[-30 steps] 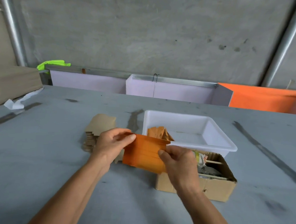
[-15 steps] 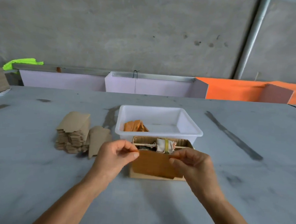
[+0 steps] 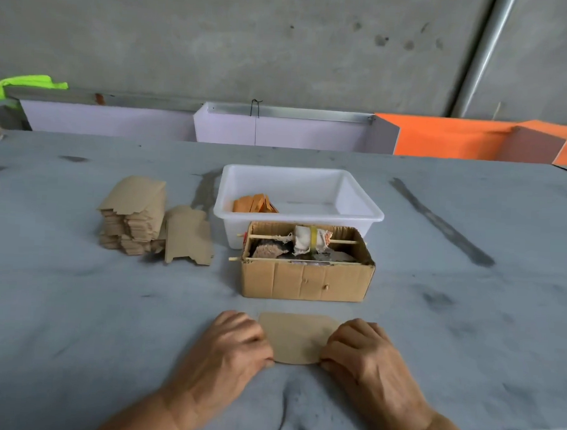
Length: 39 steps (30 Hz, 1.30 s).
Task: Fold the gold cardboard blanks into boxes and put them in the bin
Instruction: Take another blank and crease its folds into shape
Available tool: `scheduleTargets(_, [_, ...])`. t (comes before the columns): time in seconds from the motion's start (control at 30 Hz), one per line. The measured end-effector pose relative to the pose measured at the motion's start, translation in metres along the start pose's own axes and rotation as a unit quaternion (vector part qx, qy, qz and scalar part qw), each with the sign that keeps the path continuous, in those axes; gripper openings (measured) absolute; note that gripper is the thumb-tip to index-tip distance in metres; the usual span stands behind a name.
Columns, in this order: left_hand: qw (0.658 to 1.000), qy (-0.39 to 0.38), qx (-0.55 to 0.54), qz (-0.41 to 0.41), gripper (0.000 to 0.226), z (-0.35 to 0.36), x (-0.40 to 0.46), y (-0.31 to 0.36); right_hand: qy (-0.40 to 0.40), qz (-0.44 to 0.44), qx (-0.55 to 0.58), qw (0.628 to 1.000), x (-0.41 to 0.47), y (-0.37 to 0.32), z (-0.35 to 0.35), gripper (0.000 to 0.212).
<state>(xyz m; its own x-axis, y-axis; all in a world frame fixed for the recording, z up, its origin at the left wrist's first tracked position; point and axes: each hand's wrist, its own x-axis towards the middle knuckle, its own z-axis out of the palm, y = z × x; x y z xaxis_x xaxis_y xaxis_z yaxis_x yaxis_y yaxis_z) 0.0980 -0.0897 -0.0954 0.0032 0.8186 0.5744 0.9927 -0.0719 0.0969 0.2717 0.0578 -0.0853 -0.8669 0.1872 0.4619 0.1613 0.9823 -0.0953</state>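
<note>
I pinch a flat tan cardboard blank (image 3: 297, 339) with rounded corners between my left hand (image 3: 232, 347) and right hand (image 3: 362, 353), fingers curled over its side edges, holding it on the grey table (image 3: 74, 302). Just beyond my grip stands an open brown carton (image 3: 306, 278); behind it the white plastic bin (image 3: 357, 215) holds orange-gold folded pieces (image 3: 255, 203). Beyond my left hand sits a stack of tan blanks (image 3: 132, 216).

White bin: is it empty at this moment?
No, the white bin already holds a few orange-gold folded pieces in its near left corner.
</note>
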Motion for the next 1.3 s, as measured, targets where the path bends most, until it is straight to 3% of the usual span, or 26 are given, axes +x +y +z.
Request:
scheduleTargets(0.1, [0.995,-0.021,-0.052,-0.078,0.010,0.003,-0.001,0.004,-0.028,0.034,0.040,0.998,-0.001,-0.002,-0.002,0.005])
scheduleTargets(0.27, [0.947,-0.042,-0.126,-0.292,0.009,0.010,0.001,0.007,-0.047,0.218,0.148,0.964,0.002,-0.003,0.002,0.005])
scheduleTargets(0.4, [0.918,-0.071,-0.121,-0.370,0.011,0.010,0.008,0.009,-0.060,0.296,0.134,0.944,0.009,-0.003,0.006,0.011])
scheduleTargets(0.5, [0.898,-0.103,-0.102,-0.415,0.027,0.010,0.014,0.009,-0.070,0.350,0.153,0.922,0.013,0.000,0.007,0.012])
scheduleTargets(0.83, [0.868,-0.098,-0.114,-0.474,0.018,0.008,0.017,0.009,-0.159,0.429,0.138,0.878,0.027,0.005,0.005,0.025])
scheduleTargets(1.03, [0.858,-0.095,-0.110,-0.492,0.021,0.007,0.016,0.005,-0.171,0.443,0.134,0.870,0.029,0.004,0.005,0.011])
scheduleTargets(1.1, [0.860,-0.096,-0.101,-0.490,0.022,0.008,0.016,0.006,-0.157,0.459,0.161,0.859,0.029,0.002,0.004,0.010])
scheduleTargets(1.23, [0.870,-0.083,-0.096,-0.476,0.023,0.007,0.012,0.010,-0.150,0.468,0.203,0.847,0.025,0.000,-0.002,0.027])
scheduleTargets(1.3, [0.893,-0.055,-0.069,-0.440,0.021,0.005,0.012,0.013,-0.138,0.468,0.209,0.848,0.024,-0.003,-0.003,0.029])
